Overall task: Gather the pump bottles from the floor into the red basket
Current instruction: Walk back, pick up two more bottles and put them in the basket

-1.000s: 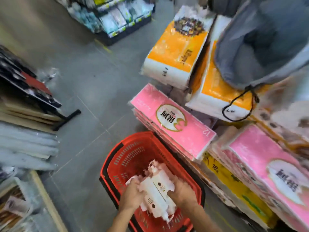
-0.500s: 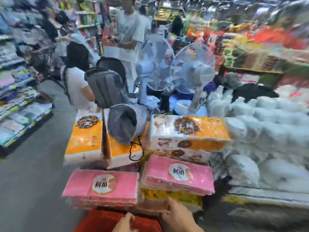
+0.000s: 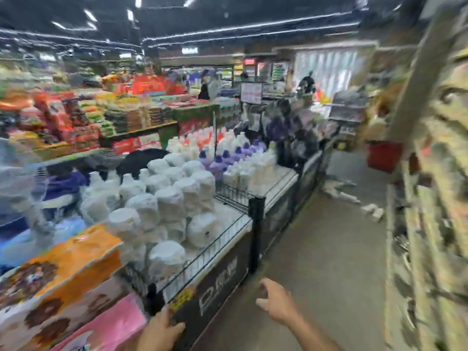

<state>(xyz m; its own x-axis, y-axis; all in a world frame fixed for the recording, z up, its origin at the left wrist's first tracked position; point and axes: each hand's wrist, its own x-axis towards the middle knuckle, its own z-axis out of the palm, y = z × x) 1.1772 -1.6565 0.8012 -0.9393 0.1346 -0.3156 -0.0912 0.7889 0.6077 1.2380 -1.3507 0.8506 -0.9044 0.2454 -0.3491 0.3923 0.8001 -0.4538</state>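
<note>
Several white pump bottles [image 3: 339, 191] lie scattered on the grey floor far down the aisle, with a few more [image 3: 372, 212] nearer the right shelf. A red basket [image 3: 384, 156] stands on the floor beyond them, blurred. The basket I was filling is out of view. My left hand [image 3: 160, 331] rests on the near corner of the black display stand [image 3: 217, 295] and holds nothing. Over the aisle floor my right hand [image 3: 276, 300] hovers empty, fingers spread and loosely bent.
The wire-edged stand carries white wrapped rolls [image 3: 172, 203] and white and purple bottles [image 3: 243, 160]. Orange and pink tissue packs [image 3: 63, 287] sit at the lower left. A tall shelf [image 3: 435, 198] lines the right side. The grey aisle floor [image 3: 329, 262] runs between them.
My view has swung up and right, from the red basket and tissue packs to the aisle. Both hands let go of the white bottle pack; the left now touches the stand.
</note>
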